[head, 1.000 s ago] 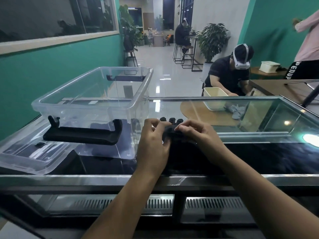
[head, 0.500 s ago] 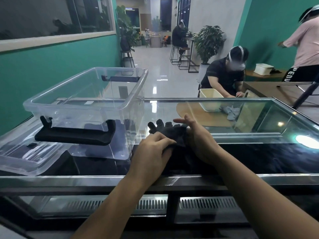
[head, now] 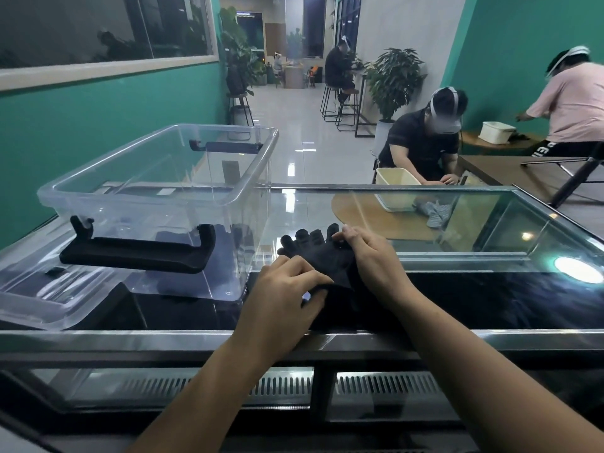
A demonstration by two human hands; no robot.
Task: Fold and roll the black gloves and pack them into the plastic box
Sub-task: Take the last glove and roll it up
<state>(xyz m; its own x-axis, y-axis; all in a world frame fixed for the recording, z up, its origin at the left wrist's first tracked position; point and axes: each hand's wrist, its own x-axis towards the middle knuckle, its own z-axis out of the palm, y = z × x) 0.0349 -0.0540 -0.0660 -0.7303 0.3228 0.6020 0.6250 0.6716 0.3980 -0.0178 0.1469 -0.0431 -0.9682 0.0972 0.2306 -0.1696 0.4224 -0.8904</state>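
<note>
L hand [head: 277, 295], R hand [head: 376, 266], forearms [head: 209, 387]: all bare.

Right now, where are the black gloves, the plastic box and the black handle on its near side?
black gloves [head: 322, 258]: head view, on the palm fabric.
plastic box [head: 147, 217]: head view, on its clear near wall.
black handle [head: 137, 256]: head view, on the middle of its bar.

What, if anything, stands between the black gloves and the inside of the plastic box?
Only the clear side wall of the plastic box, facing the black gloves. The box is open on top, so the left hand and right hand could lift them over the rim.
</note>
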